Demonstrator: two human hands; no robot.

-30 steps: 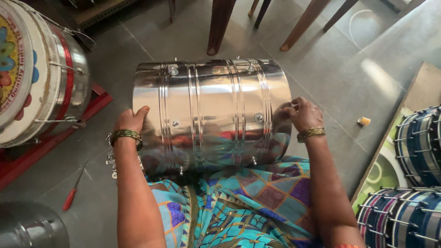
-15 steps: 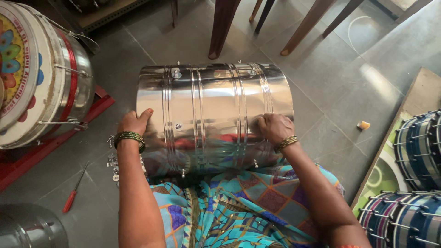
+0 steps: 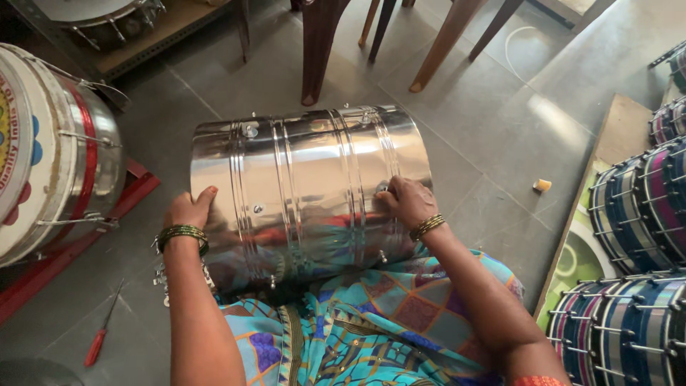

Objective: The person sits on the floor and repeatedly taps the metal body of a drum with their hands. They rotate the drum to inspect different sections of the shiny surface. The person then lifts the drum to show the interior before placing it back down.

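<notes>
Steel drum shell [image 3: 307, 189] lies sideways across our lap on the grey floor [image 3: 493, 143]. Our left hand [image 3: 187, 211] grips its left rim; our right hand [image 3: 406, 201] is curled, fingers pinching a small fitting on its side. Red screwdriver [image 3: 100, 336] lies lower left.

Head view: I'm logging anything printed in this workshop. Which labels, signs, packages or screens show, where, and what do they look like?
Printed drumhead: far left, on the finished drum, round, white with yellow, blue and red artwork and lettering along its rim.
Printed sheet: right, on the floor board under the stacked drums, green with white ring shapes.
No packages or screens show.
</notes>
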